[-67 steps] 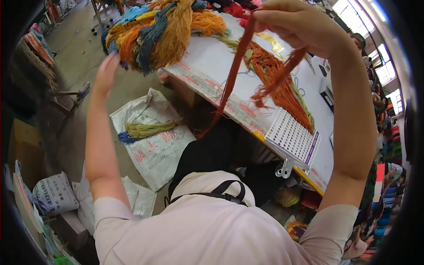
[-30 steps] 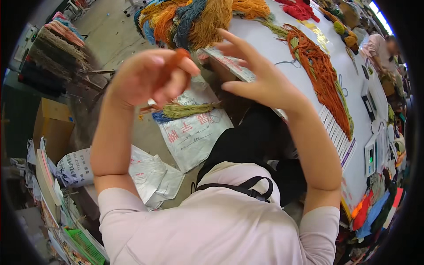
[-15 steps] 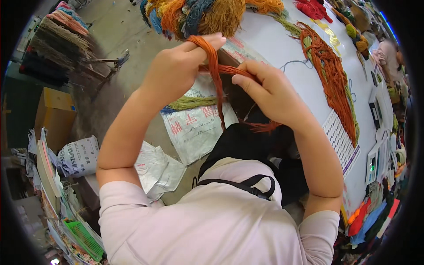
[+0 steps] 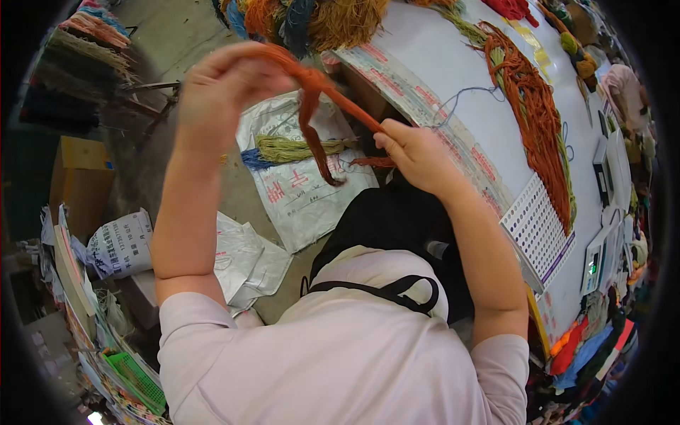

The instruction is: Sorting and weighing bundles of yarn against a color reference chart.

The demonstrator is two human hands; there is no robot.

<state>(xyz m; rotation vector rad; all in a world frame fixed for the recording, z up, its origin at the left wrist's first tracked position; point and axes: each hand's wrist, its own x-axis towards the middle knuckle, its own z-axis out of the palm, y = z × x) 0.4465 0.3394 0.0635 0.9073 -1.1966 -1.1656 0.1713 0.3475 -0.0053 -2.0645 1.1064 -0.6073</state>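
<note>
A hank of rust-orange yarn (image 4: 347, 106) stretches between my two hands, with a loop or knot near its middle. A loose tail hangs down from that loop. My left hand (image 4: 230, 81), raised and blurred by motion, has the upper end of the yarn around its curled fingers. My right hand (image 4: 418, 152) is closed round the other end, thumb on top, and a short tail comes out below it. Under the yarn, a green and blue yarn bundle (image 4: 301, 149) lies on a white printed sack (image 4: 297, 209).
On the white table (image 4: 453, 67) at right lie a long heap of rust and green yarn (image 4: 528, 120), a perforated card (image 4: 538, 230) and a small device with a lit display (image 4: 593, 265). Coloured yarn hanks (image 4: 333, 21) overhang its far end. A cardboard box (image 4: 81, 173) stands at left.
My left hand has moved left and away from my right, drawing the yarn taut between them. The right hand has shifted slightly down and stays closed on the yarn.
</note>
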